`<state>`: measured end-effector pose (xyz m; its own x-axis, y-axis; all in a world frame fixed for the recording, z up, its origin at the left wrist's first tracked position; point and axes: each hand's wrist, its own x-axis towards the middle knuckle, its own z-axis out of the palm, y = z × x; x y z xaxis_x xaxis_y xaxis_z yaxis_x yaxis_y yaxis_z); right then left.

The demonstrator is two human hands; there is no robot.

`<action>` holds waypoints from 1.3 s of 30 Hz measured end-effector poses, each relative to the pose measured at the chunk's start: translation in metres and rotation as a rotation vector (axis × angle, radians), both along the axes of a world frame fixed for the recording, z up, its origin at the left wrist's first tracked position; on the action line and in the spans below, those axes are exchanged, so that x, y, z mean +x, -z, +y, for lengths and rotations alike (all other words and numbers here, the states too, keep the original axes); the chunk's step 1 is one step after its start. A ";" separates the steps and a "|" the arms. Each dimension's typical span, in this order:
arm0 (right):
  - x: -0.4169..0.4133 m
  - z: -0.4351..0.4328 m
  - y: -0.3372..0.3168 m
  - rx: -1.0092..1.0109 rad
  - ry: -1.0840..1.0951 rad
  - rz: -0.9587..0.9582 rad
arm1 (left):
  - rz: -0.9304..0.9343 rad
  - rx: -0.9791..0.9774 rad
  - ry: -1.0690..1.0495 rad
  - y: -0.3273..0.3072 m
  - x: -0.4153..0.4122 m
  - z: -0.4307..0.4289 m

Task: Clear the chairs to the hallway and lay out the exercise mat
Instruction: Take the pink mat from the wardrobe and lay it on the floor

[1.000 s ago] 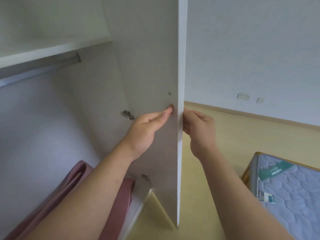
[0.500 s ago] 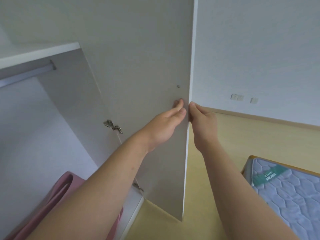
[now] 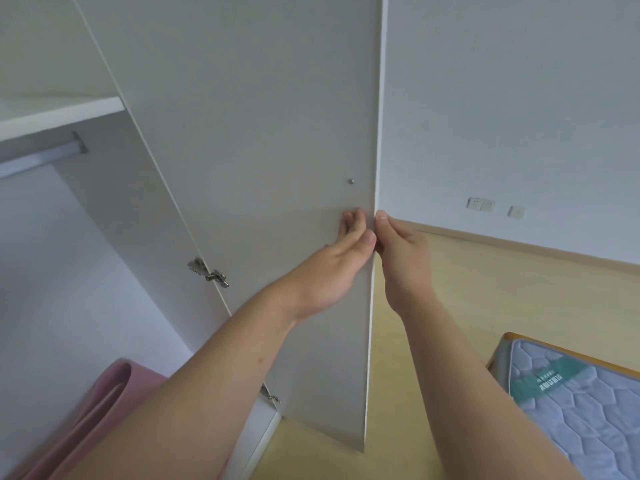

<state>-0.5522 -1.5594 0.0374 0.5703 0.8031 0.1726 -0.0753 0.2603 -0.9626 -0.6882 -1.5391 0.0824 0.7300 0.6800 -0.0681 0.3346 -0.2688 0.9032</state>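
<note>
While the wardrobe [image 3: 131,237] door [image 3: 277,150] stands open, left hand [image 3: 332,271] lies flat on its inner face near the free edge, fingers straight, gripping nothing. Right hand [image 3: 405,265] meets that edge from outside, thumb on it, fingers hidden behind; looks like a pinch on the door. Pink mat [image 3: 104,403] sits rolled inside the wardrobe, low left, partly behind the left forearm. Mattress [image 3: 581,403] lower right.
</note>
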 end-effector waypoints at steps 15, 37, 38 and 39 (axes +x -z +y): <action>-0.022 -0.016 0.018 -0.097 0.218 -0.097 | -0.331 -0.096 -0.104 0.020 -0.030 0.001; -0.303 -0.062 0.098 -0.445 -0.342 0.088 | -0.544 -0.148 -1.276 0.160 -0.313 -0.091; -0.316 -0.061 0.100 -0.455 -0.375 0.077 | -0.522 -0.145 -1.304 0.165 -0.325 -0.092; -0.326 -0.059 0.103 -0.468 -0.407 0.078 | -0.502 -0.141 -1.335 0.169 -0.334 -0.093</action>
<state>-0.8786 -1.6186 -0.0654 0.1992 0.9392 -0.2797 -0.1547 -0.2517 -0.9554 -1.0224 -1.6316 -0.0865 -0.4723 0.8729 -0.1227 -0.0959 0.0876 0.9915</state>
